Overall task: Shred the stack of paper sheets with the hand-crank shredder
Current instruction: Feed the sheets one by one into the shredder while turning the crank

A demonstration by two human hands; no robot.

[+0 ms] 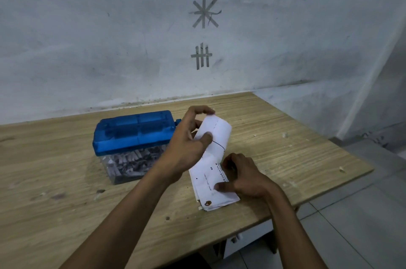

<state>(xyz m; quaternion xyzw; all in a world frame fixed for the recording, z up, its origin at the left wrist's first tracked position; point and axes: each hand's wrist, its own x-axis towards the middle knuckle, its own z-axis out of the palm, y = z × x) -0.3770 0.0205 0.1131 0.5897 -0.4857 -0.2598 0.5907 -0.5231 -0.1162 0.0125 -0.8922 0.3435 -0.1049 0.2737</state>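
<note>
Left grip point(186, 140) pinches one sheet point(216, 134), curled up off the stack point(211, 183); right grip point(246, 177) holds that stack on the table point(66, 202).
One blue shredder point(134, 132) stands just left of the stack, with strips point(131, 158) in its clear bin point(109, 173). The left grip hides nearly all of the crank point(178, 121). The right thumb presses down and its fingers curl at the stack's edge. The number of sheets cannot be made out.

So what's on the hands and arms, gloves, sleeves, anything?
Left hand and right hand: no gloves, rings, watch or bands visible. Left forearm and right forearm are uncovered to the frame edge, no sleeves in view.
</note>
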